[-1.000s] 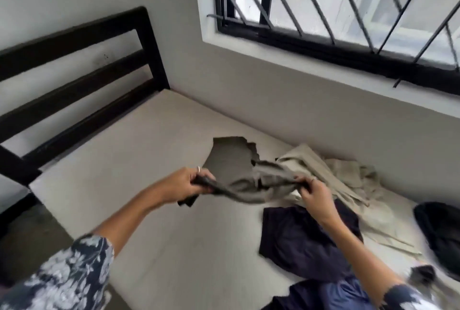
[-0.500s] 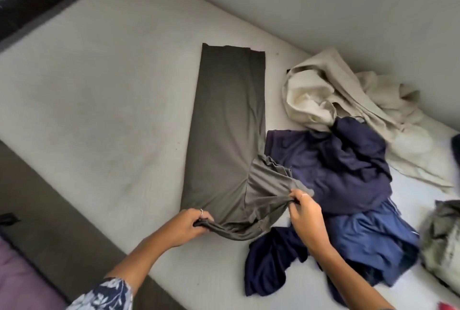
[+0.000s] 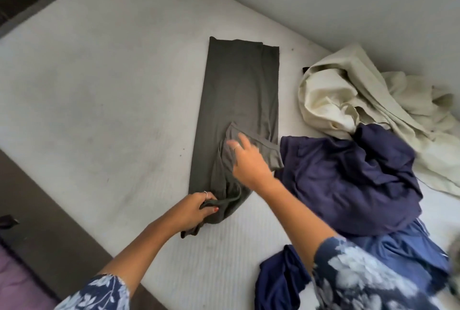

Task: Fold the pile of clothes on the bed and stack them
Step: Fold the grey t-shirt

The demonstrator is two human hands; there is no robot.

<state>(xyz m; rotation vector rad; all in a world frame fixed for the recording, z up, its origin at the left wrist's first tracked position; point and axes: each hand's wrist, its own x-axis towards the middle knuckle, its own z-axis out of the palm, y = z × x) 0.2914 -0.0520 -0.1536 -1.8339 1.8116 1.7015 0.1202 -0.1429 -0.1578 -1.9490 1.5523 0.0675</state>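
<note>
On the bed (image 3: 99, 110), the grey trousers (image 3: 239, 100) lie flat and lengthwise. The left hand (image 3: 196, 210) pinches their bunched near end in curled fingers; the right hand (image 3: 249, 162) rests on the seat flap, fingers spread. Just right of the trousers lie crumpled navy clothes (image 3: 348, 180), with a cream garment (image 3: 348, 95) beyond.

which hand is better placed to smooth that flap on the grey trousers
Right hand: its open fingers are already on the flap of the grey trousers, while the left hand grips the waist end.
</note>
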